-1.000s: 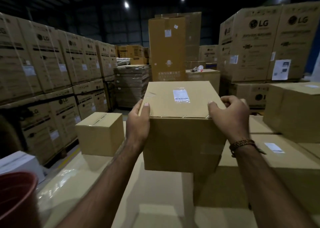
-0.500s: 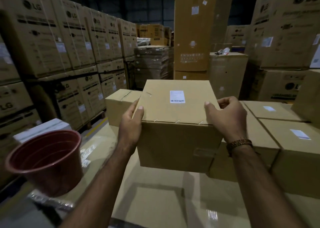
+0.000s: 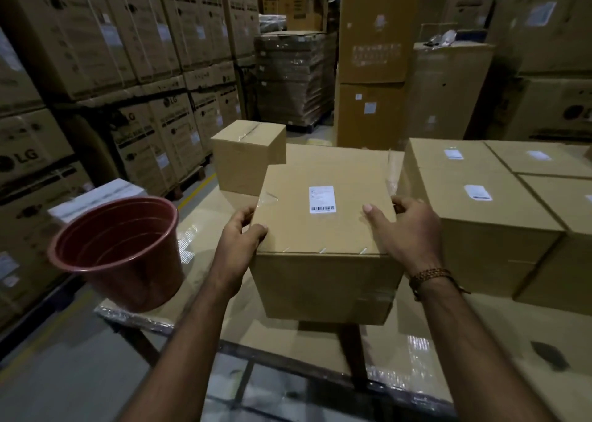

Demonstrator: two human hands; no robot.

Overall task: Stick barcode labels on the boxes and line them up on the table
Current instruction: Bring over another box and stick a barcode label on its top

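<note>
Three labelled boxes [image 3: 474, 197] sit grouped at the three o'clock side of the table [image 3: 205, 226], so the task appears well under way. One more, the held box [image 3: 323, 229], carries a white barcode label [image 3: 322, 199] on its top face and hangs just above the table centre, not yet set in line. The left hand [image 3: 238, 239] and right hand [image 3: 407, 229] grip its opposite upper edges, thumbs lying on top and fingers curled down the sides. An unlabelled-looking small box [image 3: 246, 159] stands at eleven o'clock; a red bucket [image 3: 121, 255] at nine. The held carton is plain brown, stapled and undamaged.
</note>
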